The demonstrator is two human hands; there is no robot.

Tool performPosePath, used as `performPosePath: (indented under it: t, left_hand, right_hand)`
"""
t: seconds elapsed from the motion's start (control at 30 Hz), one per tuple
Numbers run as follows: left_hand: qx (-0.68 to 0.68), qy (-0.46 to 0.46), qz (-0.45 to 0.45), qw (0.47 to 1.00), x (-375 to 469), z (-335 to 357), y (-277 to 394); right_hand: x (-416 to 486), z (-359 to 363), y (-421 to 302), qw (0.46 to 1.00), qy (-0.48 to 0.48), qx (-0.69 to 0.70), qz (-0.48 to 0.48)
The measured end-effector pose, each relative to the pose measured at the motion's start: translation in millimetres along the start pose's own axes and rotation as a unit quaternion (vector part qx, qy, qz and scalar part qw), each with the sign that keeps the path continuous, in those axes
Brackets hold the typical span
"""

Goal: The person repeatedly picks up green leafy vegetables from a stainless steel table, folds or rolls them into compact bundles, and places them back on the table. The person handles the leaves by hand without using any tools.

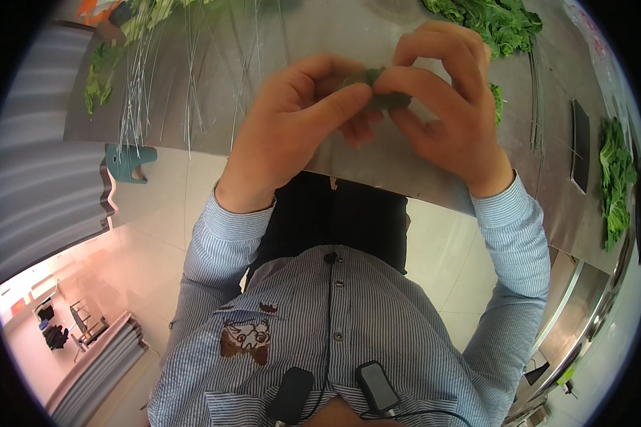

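Both hands are raised over the metal table (352,160), close together. Between their fingertips is a small dark green leaf piece (395,100), partly hidden by the fingers. My left hand (294,112) pinches its left side with thumb and fingers, and my right hand (448,101) grips it from the right, index finger and thumb bent round it. Behind my right hand lies a heap of leafy greens (494,24), with a smaller green piece (497,101) beside the hand. Thin metal wires (136,96) lie spread on the left of the table.
More greens lie at the upper left (99,77) and far right (616,181). A dark flat phone-like object (580,147) and a bundle of thin wires (537,101) are on the right. Some wires stick out over the front edge, above a teal stool (131,163).
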State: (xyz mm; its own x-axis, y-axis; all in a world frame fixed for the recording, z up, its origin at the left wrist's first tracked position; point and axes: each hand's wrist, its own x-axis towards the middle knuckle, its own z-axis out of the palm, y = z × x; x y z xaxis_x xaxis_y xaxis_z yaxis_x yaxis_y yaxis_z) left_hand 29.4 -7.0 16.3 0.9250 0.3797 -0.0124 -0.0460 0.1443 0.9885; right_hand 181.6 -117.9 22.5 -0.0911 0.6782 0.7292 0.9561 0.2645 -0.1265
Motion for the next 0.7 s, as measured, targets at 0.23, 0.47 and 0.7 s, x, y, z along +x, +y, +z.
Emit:
performPosePath:
  t: [0.23, 0.47, 0.7]
  left_hand:
    - [-0.065, 0.026, 0.025, 0.997, 1, -2, -4]
    - [0.081, 0.072, 0.088, 0.99, 0, -4, -13]
    - [0.173, 0.084, 0.107, 0.975, -2, -3, -16]
  right_hand:
    - [-1, -3, 0, 0.98, -0.073, 0.167, 0.077]
    - [-5, 15, 12, 0.961, 0.026, 0.256, 0.104]
    - [-7, 8, 8, 0.941, -0.087, 0.285, 0.159]
